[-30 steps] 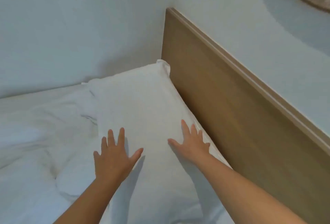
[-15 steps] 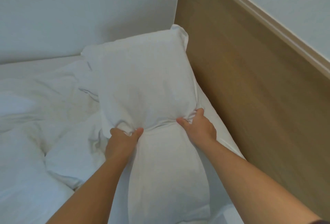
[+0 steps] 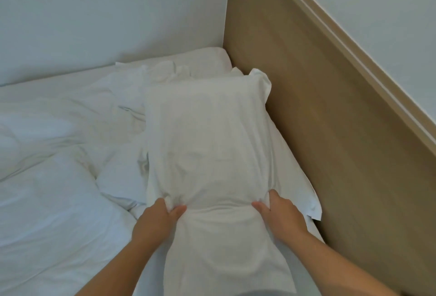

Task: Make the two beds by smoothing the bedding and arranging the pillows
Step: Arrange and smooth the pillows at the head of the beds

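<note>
The pillow point(image 3: 207, 144), lying flat a second ago, is now pinched at its waist and lifted off the bedding point(image 3: 59, 165), beside the headboard point(image 3: 318, 106); I judge it is being fluffed or repositioned. The left hand point(image 3: 158, 220) and right hand point(image 3: 280, 217) each clutch a side, its upper half beyond them.

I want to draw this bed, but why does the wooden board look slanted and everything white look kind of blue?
In the head view, the wide lens tilts the headboard diagonally; soft, dim light tints the pillow and duvet bluish-grey, with only faint shadows in the creases; no glare; the left hand and right hand gripping the pillow look reasonably sharp.
</note>
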`<state>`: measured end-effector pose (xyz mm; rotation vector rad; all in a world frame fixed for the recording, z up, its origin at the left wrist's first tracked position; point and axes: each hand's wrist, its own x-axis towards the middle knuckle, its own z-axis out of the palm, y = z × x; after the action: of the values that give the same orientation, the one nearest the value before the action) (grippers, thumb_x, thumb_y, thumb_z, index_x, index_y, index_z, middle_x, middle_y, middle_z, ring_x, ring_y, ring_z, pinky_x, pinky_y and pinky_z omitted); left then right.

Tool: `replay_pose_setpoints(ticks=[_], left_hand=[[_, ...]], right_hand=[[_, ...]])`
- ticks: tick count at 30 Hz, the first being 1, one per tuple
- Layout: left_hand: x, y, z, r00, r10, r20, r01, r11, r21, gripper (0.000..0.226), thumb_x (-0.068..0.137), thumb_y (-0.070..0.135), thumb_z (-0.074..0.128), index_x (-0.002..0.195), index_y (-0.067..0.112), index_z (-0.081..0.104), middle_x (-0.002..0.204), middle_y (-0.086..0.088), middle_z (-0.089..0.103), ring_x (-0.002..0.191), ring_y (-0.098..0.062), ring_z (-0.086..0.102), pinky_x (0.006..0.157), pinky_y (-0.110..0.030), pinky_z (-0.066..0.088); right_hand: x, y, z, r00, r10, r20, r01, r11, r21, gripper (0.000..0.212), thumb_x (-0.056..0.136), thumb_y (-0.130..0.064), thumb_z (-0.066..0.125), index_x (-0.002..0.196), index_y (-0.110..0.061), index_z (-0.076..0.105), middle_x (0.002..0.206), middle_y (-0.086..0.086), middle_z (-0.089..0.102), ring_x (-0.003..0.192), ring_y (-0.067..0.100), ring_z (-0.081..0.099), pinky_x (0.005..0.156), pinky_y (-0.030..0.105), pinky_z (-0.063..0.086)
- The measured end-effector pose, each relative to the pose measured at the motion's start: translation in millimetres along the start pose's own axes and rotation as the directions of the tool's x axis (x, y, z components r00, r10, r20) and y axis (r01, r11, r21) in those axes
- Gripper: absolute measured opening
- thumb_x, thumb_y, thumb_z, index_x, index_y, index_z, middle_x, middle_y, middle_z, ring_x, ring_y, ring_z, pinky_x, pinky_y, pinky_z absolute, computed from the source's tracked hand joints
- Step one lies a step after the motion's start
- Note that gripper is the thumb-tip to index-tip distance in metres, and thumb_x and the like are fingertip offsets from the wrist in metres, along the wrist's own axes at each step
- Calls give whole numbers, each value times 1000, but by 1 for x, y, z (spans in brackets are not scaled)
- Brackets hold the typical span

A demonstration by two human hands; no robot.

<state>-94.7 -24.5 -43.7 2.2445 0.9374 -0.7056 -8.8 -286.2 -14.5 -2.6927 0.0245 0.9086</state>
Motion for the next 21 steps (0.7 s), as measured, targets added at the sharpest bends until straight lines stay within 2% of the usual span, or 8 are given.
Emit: replay_pose_setpoints(ticks=[3,7,9,11,13,16,18,21], left_hand=[[9,-11,10,999,23,-37,-19,996,89,34,101,44,39,85,15,45,88,-3,56,98,-27,59,79,-33,43],[18,-10,12,992,53,-111,-55,998,-15,28,100,36,46,85,13,44,78,0,50,86,-26,58,72,-35,41],[20,-5,9,988,22,-153,-43,990,-134,35,92,44,57,95,11,47,93,-5,53,94,-29,58,79,-39,47],[24,2,5,982,-34,-186,-11,972,-237,69,81,57,67,125,9,44,123,-10,48,116,-32,51,95,-44,43],[30,11,-1,981,-104,-162,34,923,-382,104,72,63,72,148,12,23,145,-13,33,134,-34,37,107,-48,35],[49,20,2,974,-219,-57,157,836,-526,120,70,66,71,154,19,0,154,-17,23,140,-37,30,112,-50,28],[60,20,14,965,-263,-13,220,834,-507,122,67,72,68,153,15,4,152,-18,27,138,-37,32,111,-49,29],[61,19,36,970,-239,-39,181,822,-540,116,66,75,68,145,6,18,144,-14,41,130,-34,44,107,-44,37]], right_hand=[[6,5,13,998,1,56,-2,1000,4,36,99,-54,40,95,-18,40,85,1,57,83,21,59,65,31,41],[18,8,19,998,-6,59,0,996,93,45,88,-60,57,107,-21,44,111,0,54,97,19,55,81,35,48],[23,7,16,999,19,46,-28,977,210,73,77,-63,69,128,-21,38,126,1,43,113,22,50,93,38,46],[29,4,14,996,43,80,-70,921,382,106,68,-65,74,148,-26,16,143,4,30,128,26,42,104,41,40],[41,-3,15,992,55,115,-107,851,514,130,57,-72,76,152,-36,-4,156,2,16,141,28,28,113,45,31],[62,-14,24,988,83,134,-147,794,590,146,44,-79,75,150,-39,-16,161,2,11,145,30,21,116,47,27],[74,-14,36,985,122,123,-172,777,606,137,51,-72,80,151,-39,-9,155,5,22,138,31,31,112,47,33],[79,-10,53,976,213,37,-197,805,560,129,40,-77,77,143,-24,21,139,6,41,124,29,47,103,47,43]])
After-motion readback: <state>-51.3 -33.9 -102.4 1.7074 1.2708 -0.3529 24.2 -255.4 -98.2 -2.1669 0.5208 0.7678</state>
